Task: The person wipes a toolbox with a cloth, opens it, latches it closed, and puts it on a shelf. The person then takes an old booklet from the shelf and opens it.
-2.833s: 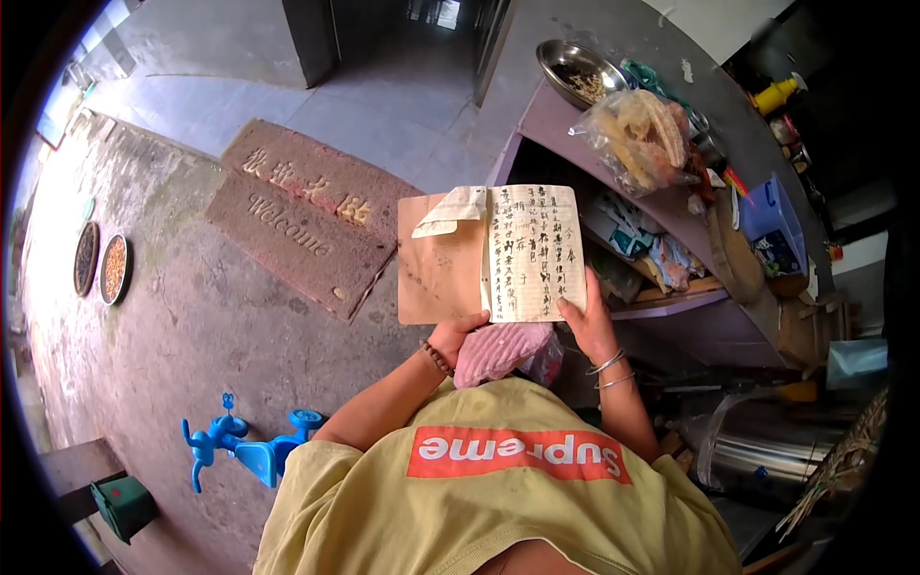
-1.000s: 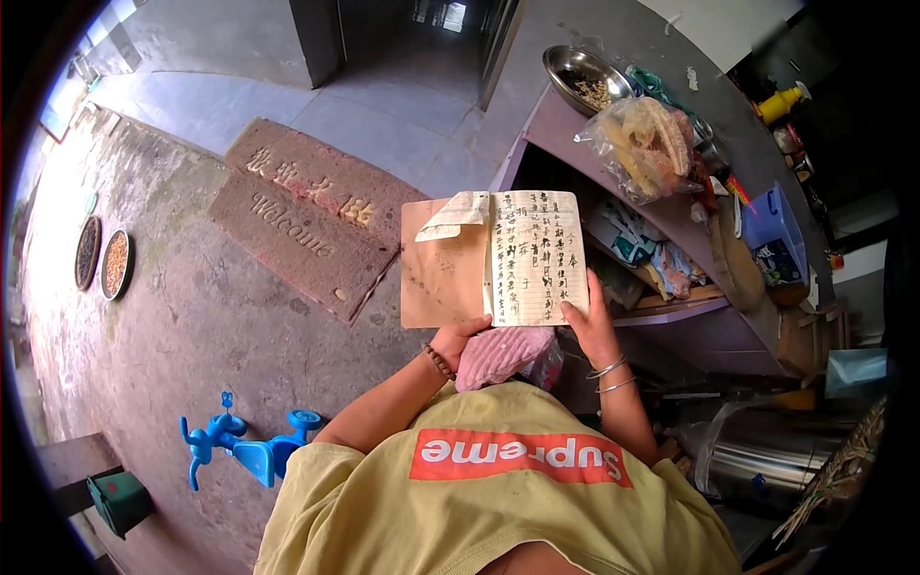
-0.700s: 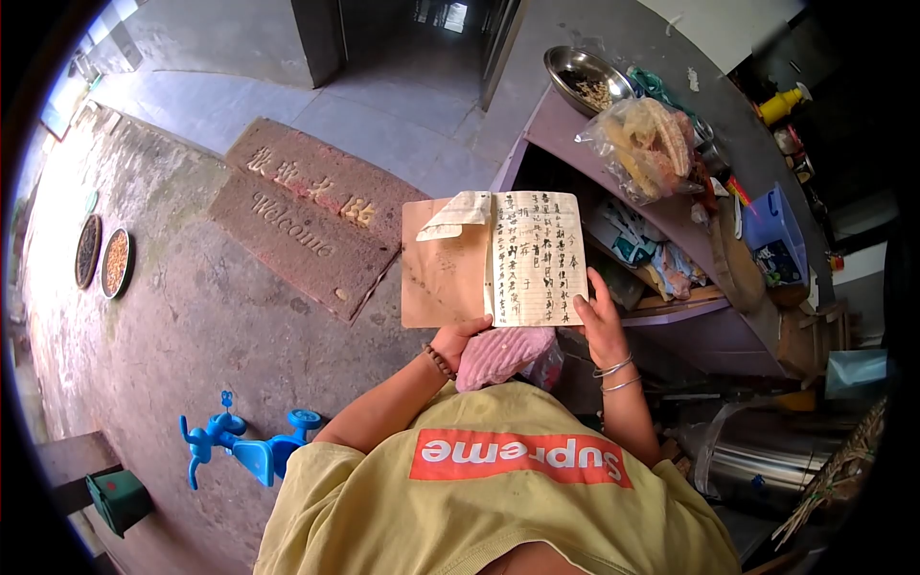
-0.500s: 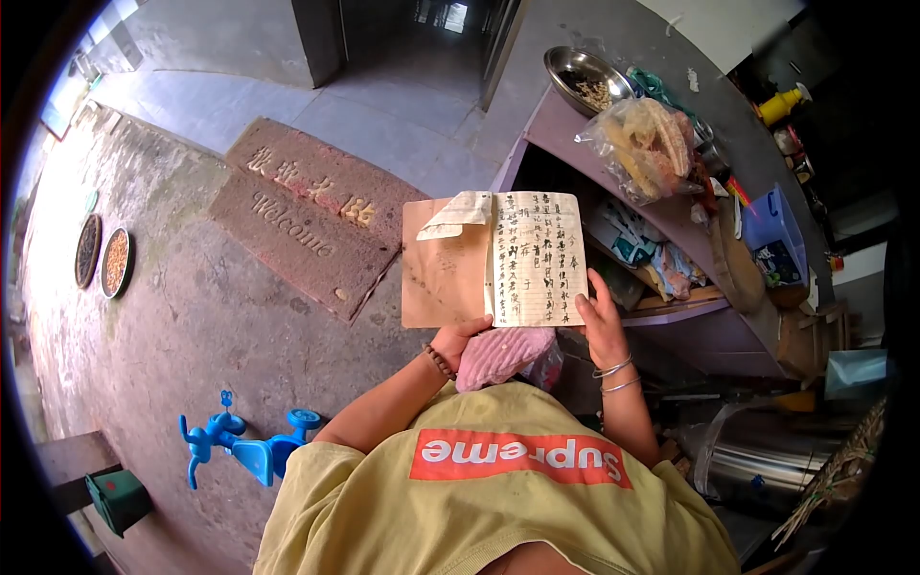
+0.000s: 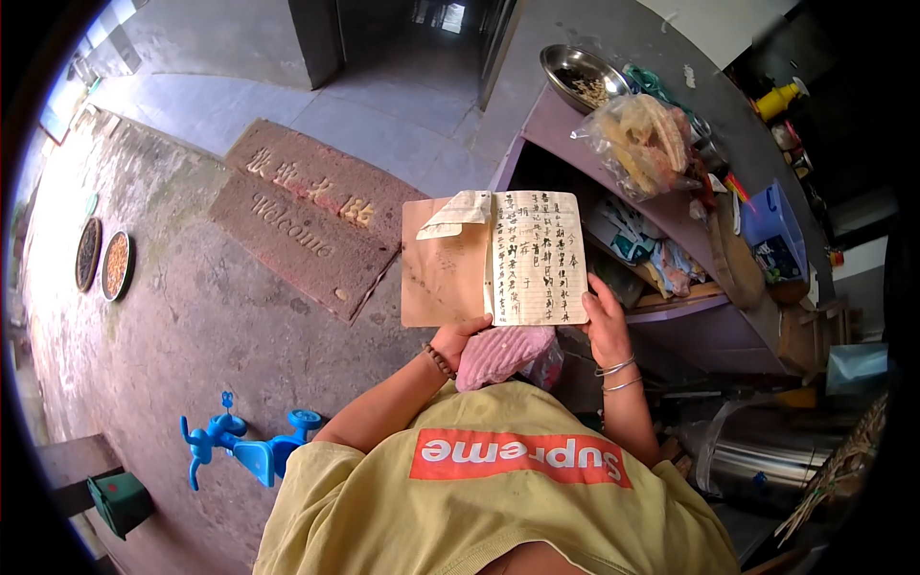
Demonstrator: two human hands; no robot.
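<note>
An open notebook (image 5: 539, 264) with handwritten characters on its lined right page is held up in front of my chest. Its left side is a plain brown cover, with a torn, folded piece of paper at the top. My left hand (image 5: 460, 340), with a beaded bracelet at the wrist, grips the bottom edge near the spine. At the lower right corner, my right hand (image 5: 605, 321) holds the page edge between thumb and fingers; two metal bangles circle that wrist. Below the notebook, a pink ribbed cloth item (image 5: 503, 356) shows against the yellow shirt.
A doormat (image 5: 307, 213) lies on the floor ahead. At the left are two round trays of dried food (image 5: 117, 265) and a blue tricycle (image 5: 254, 453). On the right, a purple cabinet (image 5: 704, 343) bears a metal bowl (image 5: 621, 88) and a plastic bag (image 5: 642, 153).
My right hand has shifted slightly right, its thumb moving off the written page to the lower right corner. My left hand has kept its hold. The notebook stays open at the same page.
</note>
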